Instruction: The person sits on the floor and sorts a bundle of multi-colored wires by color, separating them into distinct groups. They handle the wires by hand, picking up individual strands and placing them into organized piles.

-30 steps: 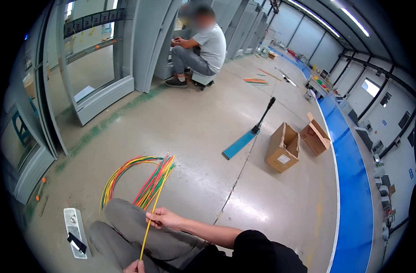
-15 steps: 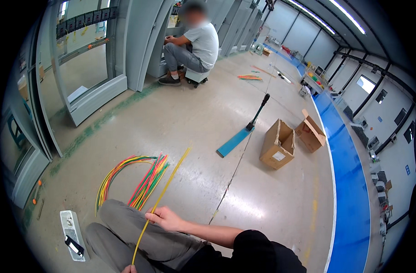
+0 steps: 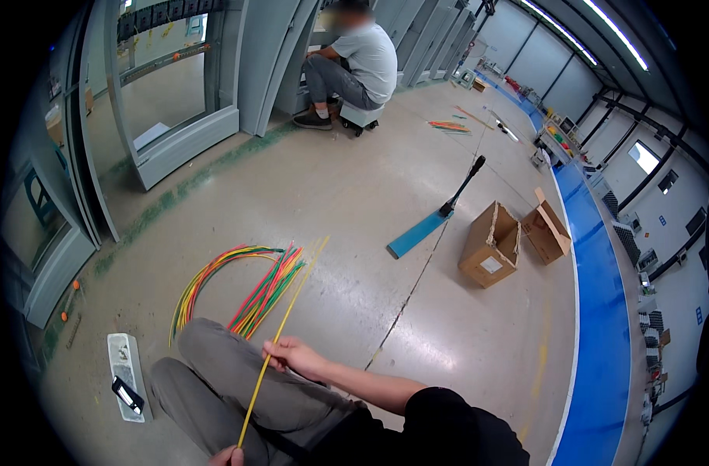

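A long, thin yellow wire [image 3: 255, 396] slants up and away over my lap. My right hand [image 3: 298, 359] is closed around its middle, thumb and fingers pressed together. At the lower edge, my left hand [image 3: 228, 457] pinches the near end; much of that hand is cut off by the picture's rim. The far end of the wire sticks out free above the floor. Just beyond my knees lies a bundle of red, yellow and green wires [image 3: 267, 286], part of it bent in a wide arc to the left.
On the left sits a white tray [image 3: 139, 384] with a black device in it. Farther off are a teal lever tool [image 3: 419, 235], two cardboard boxes [image 3: 478, 260] and a blue floor strip [image 3: 595, 334]. A person [image 3: 366, 66] sits by the grey cabinets [image 3: 187, 140].
The view has shifted, so the floor and objects sit farther right and slightly higher. Both hands keep their hold on the yellow wire, with little other movement.
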A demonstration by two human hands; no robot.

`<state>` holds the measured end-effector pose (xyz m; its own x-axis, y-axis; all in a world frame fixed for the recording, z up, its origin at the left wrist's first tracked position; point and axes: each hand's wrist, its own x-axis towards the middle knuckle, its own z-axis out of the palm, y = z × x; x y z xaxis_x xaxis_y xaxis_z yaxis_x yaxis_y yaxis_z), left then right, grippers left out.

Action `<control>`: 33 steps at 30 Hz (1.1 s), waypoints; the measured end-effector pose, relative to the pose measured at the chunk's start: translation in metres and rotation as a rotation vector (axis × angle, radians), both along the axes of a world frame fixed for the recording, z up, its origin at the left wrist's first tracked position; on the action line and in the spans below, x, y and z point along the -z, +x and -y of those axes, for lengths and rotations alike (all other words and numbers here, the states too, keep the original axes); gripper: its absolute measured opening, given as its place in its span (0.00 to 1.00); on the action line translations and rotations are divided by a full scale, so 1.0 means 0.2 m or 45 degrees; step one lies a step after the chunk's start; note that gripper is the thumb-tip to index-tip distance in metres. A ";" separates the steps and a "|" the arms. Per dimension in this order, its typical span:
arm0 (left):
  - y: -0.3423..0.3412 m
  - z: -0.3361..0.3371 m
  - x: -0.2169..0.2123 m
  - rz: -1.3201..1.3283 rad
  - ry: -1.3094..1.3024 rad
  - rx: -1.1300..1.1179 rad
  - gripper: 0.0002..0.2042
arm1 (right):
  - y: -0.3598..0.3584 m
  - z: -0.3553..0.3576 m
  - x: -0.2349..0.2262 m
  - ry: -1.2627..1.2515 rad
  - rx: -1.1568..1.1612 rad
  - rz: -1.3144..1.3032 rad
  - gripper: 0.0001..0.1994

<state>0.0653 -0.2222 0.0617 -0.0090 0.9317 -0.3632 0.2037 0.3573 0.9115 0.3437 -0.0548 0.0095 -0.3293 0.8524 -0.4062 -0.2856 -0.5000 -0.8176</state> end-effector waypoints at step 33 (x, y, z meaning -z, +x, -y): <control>-0.17 -0.04 0.24 -0.588 0.477 -0.052 0.07 | 0.06 -0.17 -0.07 0.442 0.165 0.375 0.13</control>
